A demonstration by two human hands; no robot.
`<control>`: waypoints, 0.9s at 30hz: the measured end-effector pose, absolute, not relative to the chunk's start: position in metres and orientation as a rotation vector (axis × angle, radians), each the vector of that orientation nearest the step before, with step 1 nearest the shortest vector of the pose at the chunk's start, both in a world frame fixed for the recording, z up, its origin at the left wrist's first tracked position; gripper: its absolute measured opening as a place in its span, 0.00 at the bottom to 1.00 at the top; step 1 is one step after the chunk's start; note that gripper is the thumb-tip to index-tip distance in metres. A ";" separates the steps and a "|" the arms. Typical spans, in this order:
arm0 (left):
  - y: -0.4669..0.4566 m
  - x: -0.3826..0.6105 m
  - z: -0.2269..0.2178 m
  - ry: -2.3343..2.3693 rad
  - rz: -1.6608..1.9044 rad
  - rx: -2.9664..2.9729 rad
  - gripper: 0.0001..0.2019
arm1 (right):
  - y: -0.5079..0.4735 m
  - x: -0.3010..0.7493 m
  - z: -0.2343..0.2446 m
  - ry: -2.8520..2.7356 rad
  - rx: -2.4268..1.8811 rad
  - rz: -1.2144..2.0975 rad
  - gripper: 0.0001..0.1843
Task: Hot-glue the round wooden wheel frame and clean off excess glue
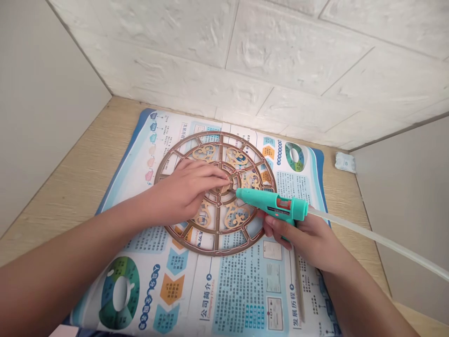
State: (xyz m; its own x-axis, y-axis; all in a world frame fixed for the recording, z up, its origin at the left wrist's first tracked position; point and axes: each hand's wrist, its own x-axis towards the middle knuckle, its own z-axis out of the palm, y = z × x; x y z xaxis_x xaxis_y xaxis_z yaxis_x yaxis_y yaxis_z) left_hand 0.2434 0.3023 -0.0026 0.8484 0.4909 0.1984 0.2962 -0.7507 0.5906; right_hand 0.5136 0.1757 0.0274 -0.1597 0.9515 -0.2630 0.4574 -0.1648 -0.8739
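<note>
A round openwork wheel of laser-cut wood [217, 136] lies flat on a printed paper sheet [242, 292], with bronze-brown spokes and rings around scrolled tan inserts. My left hand [185, 189] rests over the wheel, its fingertips pressing down at the central hub. My right hand [301, 238] grips a teal hot glue gun [273, 206], whose nozzle points at the hub, just beside my left fingertips. Whether the nozzle touches the wood cannot be seen. A long translucent glue stick [379, 243] runs from the back of the gun toward the lower right.
The paper sheet lies on a pale wooden surface [80, 187], with a white textured brick-pattern panel [245, 61] behind it and grey side walls [45, 98]. A small white packet [344, 162] sits by the far right corner.
</note>
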 end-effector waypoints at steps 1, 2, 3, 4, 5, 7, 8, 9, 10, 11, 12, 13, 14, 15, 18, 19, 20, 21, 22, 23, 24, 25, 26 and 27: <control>0.302 0.243 -0.002 0.572 0.470 2.468 0.26 | 0.175 0.514 0.028 -1.598 -1.618 1.307 0.20; 0.303 0.243 -0.001 0.571 0.474 2.468 0.26 | 0.174 0.514 0.028 -1.592 -1.623 1.314 0.20; 0.303 0.243 0.000 0.572 0.474 2.465 0.25 | 0.174 0.514 0.028 -1.586 -1.628 1.316 0.19; 0.303 0.243 0.000 0.572 0.469 2.459 0.24 | 0.174 0.514 0.028 -1.585 -1.631 1.316 0.19; 0.304 0.243 0.001 0.573 0.460 2.448 0.24 | 0.174 0.515 0.028 -1.586 -1.631 1.315 0.18; 0.305 0.243 0.002 0.577 0.446 2.425 0.22 | 0.174 0.515 0.029 -1.602 -1.624 1.311 0.17; 0.305 0.243 0.002 0.580 0.444 2.415 0.22 | 0.175 0.515 0.030 -1.617 -1.615 1.309 0.17; 0.306 0.243 0.002 0.583 0.447 2.406 0.21 | 0.175 0.514 0.031 -1.633 -1.604 1.310 0.17; 0.306 0.243 0.002 0.587 0.457 2.399 0.21 | 0.176 0.513 0.032 -1.649 -1.594 1.309 0.17; 0.306 0.243 0.001 0.591 0.468 2.392 0.21 | 0.177 0.512 0.032 -1.663 -1.590 1.306 0.16; 0.306 0.243 0.001 0.594 0.478 2.387 0.20 | 0.177 0.511 0.033 -1.673 -1.587 1.304 0.16; 0.306 0.243 0.001 0.595 0.487 2.383 0.20 | 0.177 0.510 0.034 -1.679 -1.591 1.298 0.16; 0.306 0.242 0.001 0.596 0.493 2.381 0.20 | 0.178 0.509 0.034 -1.683 -1.596 1.287 0.16; 0.306 0.242 0.001 0.596 0.492 2.382 0.20 | 0.178 0.508 0.034 -1.690 -1.600 1.275 0.17; 0.306 0.242 0.003 0.590 0.471 2.387 0.20 | 0.178 0.507 0.034 -1.707 -1.599 1.268 0.21; 0.306 0.242 0.004 0.586 0.464 2.388 0.20 | 0.178 0.507 0.033 -1.704 -1.600 1.278 0.23; 0.306 0.242 0.004 0.581 0.461 2.387 0.20 | 0.178 0.507 0.033 -1.696 -1.601 1.289 0.24; 0.306 0.242 0.005 0.577 0.464 2.387 0.20 | 0.177 0.506 0.033 -1.679 -1.607 1.302 0.25; 0.306 0.242 0.005 0.574 0.471 2.388 0.20 | 0.177 0.506 0.032 -1.656 -1.614 1.321 0.25; 0.306 0.242 0.004 0.572 0.477 2.390 0.20 | 0.176 0.506 0.032 -1.625 -1.623 1.346 0.25; 0.306 0.242 0.004 0.573 0.485 2.393 0.20 | 0.175 0.506 0.031 -1.587 -1.632 1.380 0.24; 0.306 0.243 0.003 0.575 0.494 2.396 0.20 | 0.174 0.506 0.031 -1.544 -1.641 1.416 0.23; 0.306 0.243 0.003 0.576 0.501 2.399 0.20 | 0.174 0.505 0.030 -1.501 -1.647 1.450 0.22; 0.306 0.243 0.003 0.578 0.508 2.400 0.20 | 0.173 0.505 0.030 -1.465 -1.649 1.475 0.21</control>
State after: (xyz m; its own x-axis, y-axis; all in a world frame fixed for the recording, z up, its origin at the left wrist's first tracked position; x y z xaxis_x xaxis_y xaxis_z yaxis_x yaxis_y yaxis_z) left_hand 0.2432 0.3056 0.0026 0.8311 0.5131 0.2146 0.2783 -0.7177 0.6383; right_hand 0.5052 0.1731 0.0298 -0.1558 0.9068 -0.3918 0.3856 -0.3094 -0.8693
